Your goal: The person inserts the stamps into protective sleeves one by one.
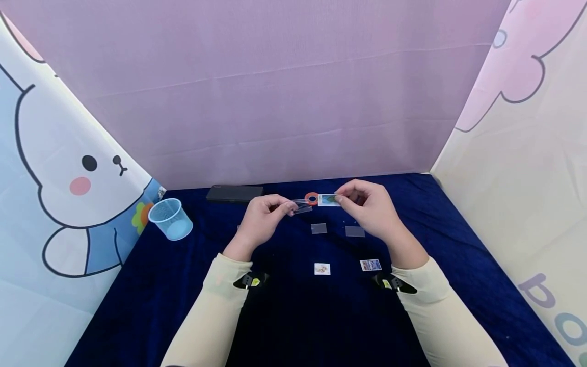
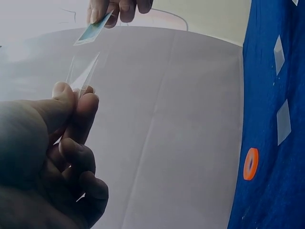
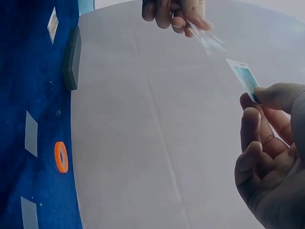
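Observation:
My left hand (image 1: 262, 219) pinches a clear plastic sleeve (image 1: 302, 208) between thumb and index finger. In the left wrist view the sleeve (image 2: 86, 71) has its two layers spread apart at the top. Across from it, my right hand (image 1: 373, 209) pinches the edge of a small card (image 1: 327, 200) with a blue-green picture and a white border. The right wrist view has this card (image 3: 244, 78) pointing toward the sleeve (image 3: 208, 40), with a small gap between them. Both hands are raised above the dark blue cloth, and the remaining fingers of each are loosely curled.
An orange tape roll (image 1: 312, 193) lies behind the hands, near a black flat case (image 1: 235, 193). Two clear rectangles (image 1: 318, 228) and two picture cards (image 1: 322, 269) lie on the blue cloth (image 1: 293, 316). A light-blue mesh basket (image 1: 170, 219) stands at the left.

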{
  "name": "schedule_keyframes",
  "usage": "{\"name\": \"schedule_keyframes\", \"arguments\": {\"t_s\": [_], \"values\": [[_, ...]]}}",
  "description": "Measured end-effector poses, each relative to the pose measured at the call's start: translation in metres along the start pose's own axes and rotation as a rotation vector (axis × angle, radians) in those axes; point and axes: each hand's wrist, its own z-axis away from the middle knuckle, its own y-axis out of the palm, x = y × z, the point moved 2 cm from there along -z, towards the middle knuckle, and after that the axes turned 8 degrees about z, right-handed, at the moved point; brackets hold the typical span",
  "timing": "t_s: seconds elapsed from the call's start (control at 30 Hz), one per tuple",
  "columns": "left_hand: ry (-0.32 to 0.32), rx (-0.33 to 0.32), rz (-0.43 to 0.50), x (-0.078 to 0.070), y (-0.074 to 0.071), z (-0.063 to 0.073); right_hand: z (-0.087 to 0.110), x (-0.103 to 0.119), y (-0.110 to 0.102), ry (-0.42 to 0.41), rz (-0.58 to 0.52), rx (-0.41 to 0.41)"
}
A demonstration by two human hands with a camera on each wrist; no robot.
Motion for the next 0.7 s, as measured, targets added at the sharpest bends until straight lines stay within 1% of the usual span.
{"name": "schedule_keyframes", "arguments": {"t_s": [0.17, 0.37, 0.7], "values": [[0.004, 0.007, 0.019, -0.001, 0.002, 0.000, 0.000, 0.002, 0.004, 0.004, 0.016, 0.023], [-0.009, 0.011, 0.028, 0.000, 0.002, 0.000, 0.000, 0.005, 0.009, 0.026, 0.015, 0.060], [-0.008, 0.032, 0.027, 0.002, 0.003, -0.001, 0.000, 0.003, 0.012, 0.041, 0.019, 0.066]]}}
